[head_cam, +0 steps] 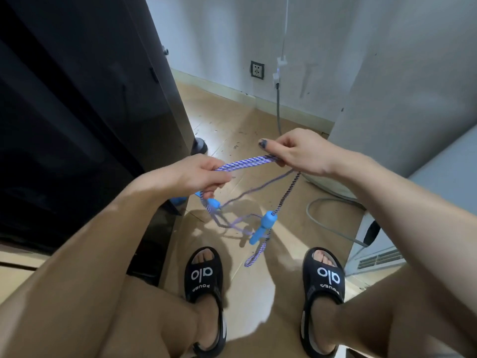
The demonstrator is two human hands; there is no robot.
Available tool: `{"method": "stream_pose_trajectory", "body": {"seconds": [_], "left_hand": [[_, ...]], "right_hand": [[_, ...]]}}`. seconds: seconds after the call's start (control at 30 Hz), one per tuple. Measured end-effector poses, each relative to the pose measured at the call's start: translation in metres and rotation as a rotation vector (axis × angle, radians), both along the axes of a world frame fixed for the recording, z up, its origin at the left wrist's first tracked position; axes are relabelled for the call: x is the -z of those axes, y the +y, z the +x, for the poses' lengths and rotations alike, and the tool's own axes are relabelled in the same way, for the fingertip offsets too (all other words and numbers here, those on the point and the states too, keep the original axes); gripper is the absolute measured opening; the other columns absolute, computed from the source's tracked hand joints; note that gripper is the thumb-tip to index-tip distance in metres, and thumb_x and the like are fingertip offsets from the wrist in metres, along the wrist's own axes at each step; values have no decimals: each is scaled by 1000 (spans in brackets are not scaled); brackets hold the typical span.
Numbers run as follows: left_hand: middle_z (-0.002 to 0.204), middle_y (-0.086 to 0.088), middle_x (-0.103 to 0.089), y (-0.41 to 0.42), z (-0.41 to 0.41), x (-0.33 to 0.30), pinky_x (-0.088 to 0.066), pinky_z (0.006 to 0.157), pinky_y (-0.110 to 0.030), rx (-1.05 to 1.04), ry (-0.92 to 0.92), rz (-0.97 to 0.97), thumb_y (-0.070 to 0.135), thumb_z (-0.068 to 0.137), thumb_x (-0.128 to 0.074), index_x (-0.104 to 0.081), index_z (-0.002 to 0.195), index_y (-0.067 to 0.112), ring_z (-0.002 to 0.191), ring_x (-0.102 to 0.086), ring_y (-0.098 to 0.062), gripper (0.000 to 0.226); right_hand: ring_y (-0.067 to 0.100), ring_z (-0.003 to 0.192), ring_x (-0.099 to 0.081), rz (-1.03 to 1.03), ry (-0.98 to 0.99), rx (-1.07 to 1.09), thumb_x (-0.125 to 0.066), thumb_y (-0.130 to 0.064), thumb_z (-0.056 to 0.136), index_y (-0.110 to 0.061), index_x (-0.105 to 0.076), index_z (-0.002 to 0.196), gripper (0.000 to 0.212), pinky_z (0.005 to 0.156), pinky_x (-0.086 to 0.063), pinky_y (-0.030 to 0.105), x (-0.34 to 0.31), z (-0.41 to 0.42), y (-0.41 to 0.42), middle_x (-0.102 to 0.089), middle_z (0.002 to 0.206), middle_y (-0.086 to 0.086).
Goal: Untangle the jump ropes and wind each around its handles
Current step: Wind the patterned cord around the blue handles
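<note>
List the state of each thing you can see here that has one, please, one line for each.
Left hand: grips the rope.
Right hand: pinches the rope.
Rope: doubled span held taut between the hands, the rest hanging in loose loops, not wound.
Handles: blue, dangling in the air below the hands.
Socket: nothing plugged in.
Sandals: worn, flat on the floor.

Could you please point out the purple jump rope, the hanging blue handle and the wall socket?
purple jump rope (245, 162), head view, on the doubled stretch between the hands.
hanging blue handle (263, 227), head view, on its middle.
wall socket (257, 70), head view, on its faceplate.
</note>
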State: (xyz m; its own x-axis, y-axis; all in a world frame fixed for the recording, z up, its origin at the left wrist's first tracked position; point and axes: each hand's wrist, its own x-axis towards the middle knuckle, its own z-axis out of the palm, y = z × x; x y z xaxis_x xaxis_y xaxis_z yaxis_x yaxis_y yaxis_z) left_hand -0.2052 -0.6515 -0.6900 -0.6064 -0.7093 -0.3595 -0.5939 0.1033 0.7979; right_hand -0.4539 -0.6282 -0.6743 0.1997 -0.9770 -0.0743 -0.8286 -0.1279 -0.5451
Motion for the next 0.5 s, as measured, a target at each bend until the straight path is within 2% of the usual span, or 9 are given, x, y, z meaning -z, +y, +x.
{"method": "stream_pose_trajectory", "body": {"seconds": [0.07,0.13,0.2,0.27,0.3,0.37,0.43,0.5], "left_hand": [[56,-5,-59,-5,10,8,-51,78,-38,43,-207,-21,25,98,-60,-58,70,4,57,-55,-17,35],[68,-3,-69,-1,9,11,-53,82,-40,85,-290,-17,31,87,-67,-63,84,2,67,-59,-17,29],[81,3,-71,9,-3,6,-53,81,-35,70,-125,15,30,88,-74,-65,102,15,79,-67,-11,23],[90,-4,-71,17,-19,-5,-55,86,-33,39,99,52,28,98,-66,-63,111,18,86,-69,-13,17],[85,-7,-67,20,-26,-9,-56,87,-36,31,184,68,25,103,-58,-62,104,13,82,-67,-15,13],[66,-2,-49,22,-32,-16,-52,74,-38,9,261,85,23,107,-48,-54,82,13,64,-50,-15,28],[59,6,-34,18,-28,-18,-41,61,-30,-22,256,99,23,108,-47,-44,72,16,55,-35,-12,37],[55,5,-32,10,-13,-18,-37,56,-27,-62,200,88,21,107,-49,-42,68,14,51,-31,-13,40]], "right_hand": [[19,51,-37,16,-8,29,-41,-59,99,-8,-51,61,64,57,-35,30,1,-5,0,-44,54,3],[19,53,-43,10,-92,22,-42,-58,99,-7,-47,62,63,59,-38,30,1,1,3,-46,57,3],[22,57,-49,4,-160,-24,-41,-58,99,-8,-48,63,62,62,-44,33,0,14,5,-51,60,5],[30,64,-55,-3,-150,-75,-39,-57,100,-7,-55,66,63,67,-49,37,0,27,8,-58,64,10],[32,69,-57,-9,-143,-87,-38,-57,100,-6,-58,69,63,70,-50,38,-1,30,8,-61,69,16],[33,66,-53,-16,-133,-82,-37,-57,100,-6,-56,67,64,68,-49,37,-2,28,8,-59,70,21],[23,52,-42,-10,-97,-68,-38,-58,100,-11,-51,59,64,59,-40,34,-3,18,6,-49,57,13],[17,48,-36,13,-35,-30,-40,-59,99,-12,-48,56,64,56,-34,30,-3,3,5,-42,49,-1]]}}
